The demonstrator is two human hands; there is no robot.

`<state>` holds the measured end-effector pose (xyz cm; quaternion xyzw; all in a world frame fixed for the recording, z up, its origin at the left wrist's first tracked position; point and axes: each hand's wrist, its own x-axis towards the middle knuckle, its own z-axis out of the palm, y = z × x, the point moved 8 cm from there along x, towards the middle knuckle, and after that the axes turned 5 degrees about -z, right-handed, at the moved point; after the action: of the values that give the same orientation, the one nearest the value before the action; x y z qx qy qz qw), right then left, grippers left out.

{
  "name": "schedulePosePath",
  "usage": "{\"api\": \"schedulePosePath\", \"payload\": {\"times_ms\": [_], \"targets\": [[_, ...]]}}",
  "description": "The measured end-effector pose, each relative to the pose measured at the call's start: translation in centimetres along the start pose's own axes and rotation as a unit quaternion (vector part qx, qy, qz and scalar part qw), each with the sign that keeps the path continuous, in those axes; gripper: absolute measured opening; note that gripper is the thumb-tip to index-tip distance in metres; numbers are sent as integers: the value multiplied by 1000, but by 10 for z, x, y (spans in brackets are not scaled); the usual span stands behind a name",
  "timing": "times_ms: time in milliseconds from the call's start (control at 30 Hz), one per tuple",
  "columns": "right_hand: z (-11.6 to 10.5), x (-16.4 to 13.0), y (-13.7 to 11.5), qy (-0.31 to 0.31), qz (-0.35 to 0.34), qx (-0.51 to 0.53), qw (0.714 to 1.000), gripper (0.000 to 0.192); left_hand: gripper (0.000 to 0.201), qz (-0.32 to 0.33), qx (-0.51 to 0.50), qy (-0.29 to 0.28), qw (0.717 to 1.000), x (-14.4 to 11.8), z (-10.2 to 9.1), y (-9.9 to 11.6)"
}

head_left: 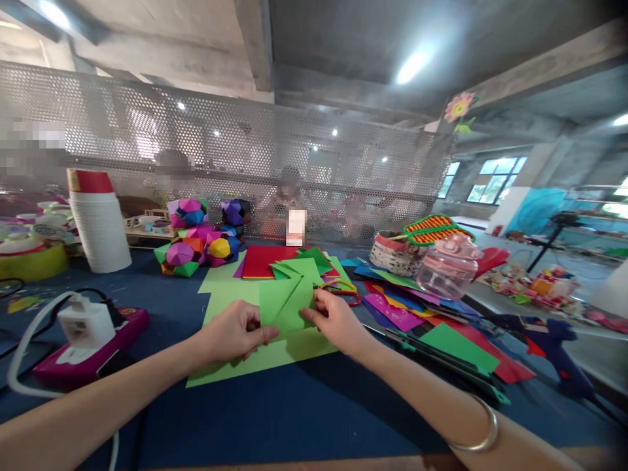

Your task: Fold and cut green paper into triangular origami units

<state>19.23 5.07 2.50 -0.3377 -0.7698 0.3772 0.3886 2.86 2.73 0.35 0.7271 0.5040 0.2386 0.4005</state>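
Note:
Between my two hands is a light green folded paper (288, 301), with crossing creases and a pointed flap near its top. My left hand (240, 330) pinches its lower left edge, thumb in front. On the right side, my right hand (338, 320) grips the paper between thumb and fingers. Larger light green sheets (220, 360) lie flat on the table beneath. Just behind my right hand are scissors (354, 297) with red and yellow handles. Beyond the folded paper sit a red sheet stack (262, 261) and darker green folded paper (314, 260).
Left are a purple power strip (132, 327) with a white plug (86, 324), stacked paper cups (98, 226) and colourful paper balls (180, 256). Right are coloured sheets (461, 347), a pink bottle (449, 268), a woven basket (395, 254) and a blue glue gun (554, 347).

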Motion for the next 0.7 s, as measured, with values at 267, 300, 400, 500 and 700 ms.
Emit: {"api": "schedulePosePath", "payload": {"times_ms": [267, 300, 400, 500, 700], "targets": [[-10, 1, 9, -41, 33, -199, 979, 16, 47, 48, -28, -84, 995, -13, 4, 22], [-10, 1, 8, -51, 31, -210, 976, 18, 48, 73, -48, -56, 995, -14, -5, 28], [-4, -3, 1, -77, 11, -230, 970, 13, 42, 177, -52, 105, 977, -21, -37, 46], [4, -8, -8, -84, -11, -244, 966, 6, 19, 285, 58, 160, 943, -29, -37, 61], [18, -12, -19, -100, -52, -292, 950, 18, 35, 309, 212, 24, 927, -18, 8, 44]]}}
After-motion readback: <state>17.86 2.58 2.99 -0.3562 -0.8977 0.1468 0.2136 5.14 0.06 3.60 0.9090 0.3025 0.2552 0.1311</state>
